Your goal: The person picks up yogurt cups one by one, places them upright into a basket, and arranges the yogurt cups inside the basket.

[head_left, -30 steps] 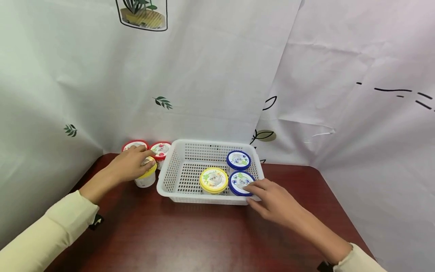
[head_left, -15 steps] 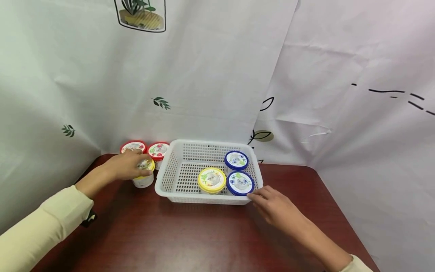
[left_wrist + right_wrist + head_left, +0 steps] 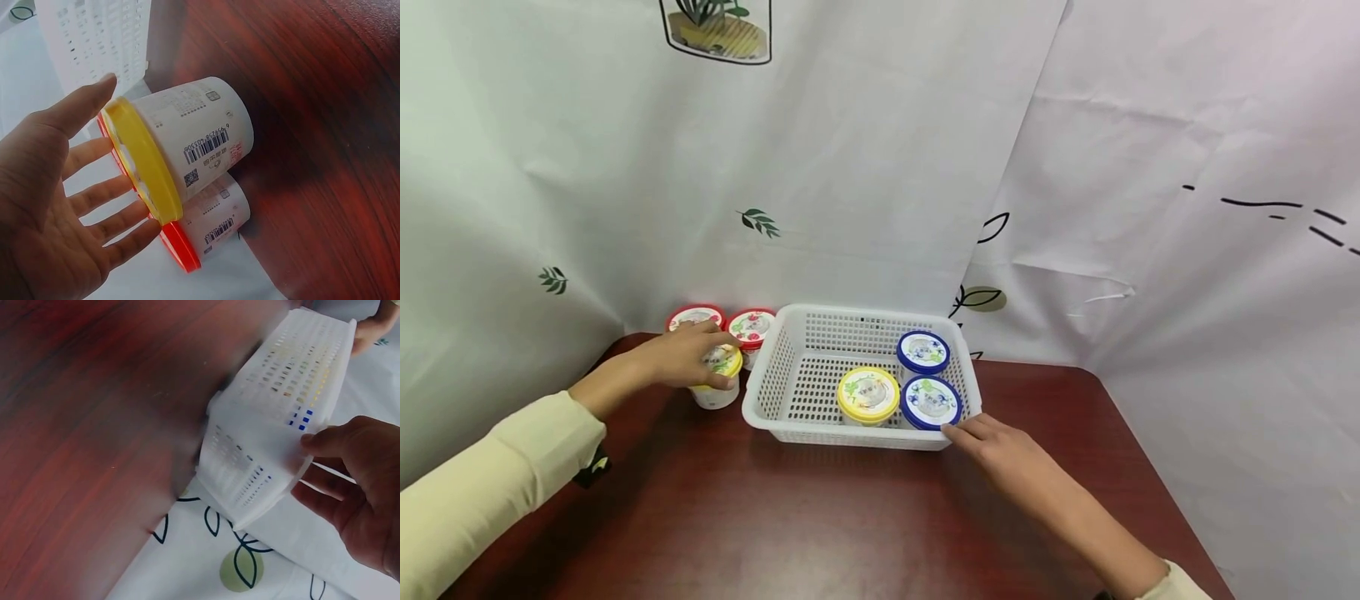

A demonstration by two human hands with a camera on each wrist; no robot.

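Observation:
My left hand (image 3: 692,357) is over a tub with a yellow lid (image 3: 142,159), at the left of the basket. Its fingers are spread and nearly straight, fingertips right at the lid, thumb apart. Two red-lidded tubs (image 3: 751,327) stand just behind that tub. My right hand (image 3: 1000,450) pinches the near right corner of the white plastic basket (image 3: 269,406), thumb on the outer wall and fingers over the rim. Inside the basket are a yellow-lidded tub (image 3: 868,395) and two blue-lidded tubs (image 3: 931,402), all with lids up.
The dark red wooden table (image 3: 820,517) extends in front of the basket. A white cloth with leaf prints (image 3: 865,167) hangs right behind the basket and tubs and along both sides.
My right hand has shifted from over the near blue lid down to the basket's corner and taken hold there. My left hand has stayed at the yellow-lidded tub, its fingers shifting slightly.

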